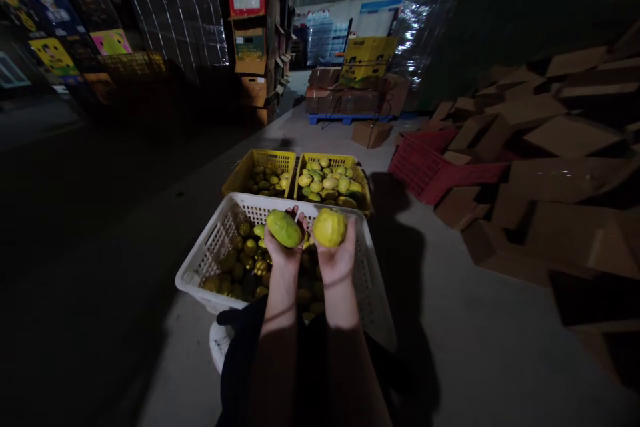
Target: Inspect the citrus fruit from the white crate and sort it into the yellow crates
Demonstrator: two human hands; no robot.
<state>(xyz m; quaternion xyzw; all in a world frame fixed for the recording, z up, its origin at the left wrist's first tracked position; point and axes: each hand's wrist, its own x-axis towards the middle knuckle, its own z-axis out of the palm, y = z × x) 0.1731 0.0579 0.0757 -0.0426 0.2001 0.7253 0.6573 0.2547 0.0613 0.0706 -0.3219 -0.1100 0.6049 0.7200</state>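
Observation:
My left hand (pixel 284 255) is curled around a smooth, oval, yellow-green fruit (pixel 283 228), palm up. Beside it, my right hand (pixel 336 263) holds a rounder yellow fruit (pixel 329 227) with a bumpy skin. The exact kind of fruit cannot be made out. Both hands are above a white slatted plastic crate (pixel 193 259), a little apart from each other. Inside that crate lie many loose yellow-green fruits (pixel 250 247), partly in shadow and partly hidden by my forearms.
Beyond the white crate stand a left yellow crate (pixel 243 167) and a right yellow crate (pixel 363 195), both with similar fruit. A red crate (pixel 420 170) and flattened cardboard boxes (pixel 555 227) lie to the right. Farther back are stacked cartons (pixel 250 47) and a blue pallet (pixel 345 119).

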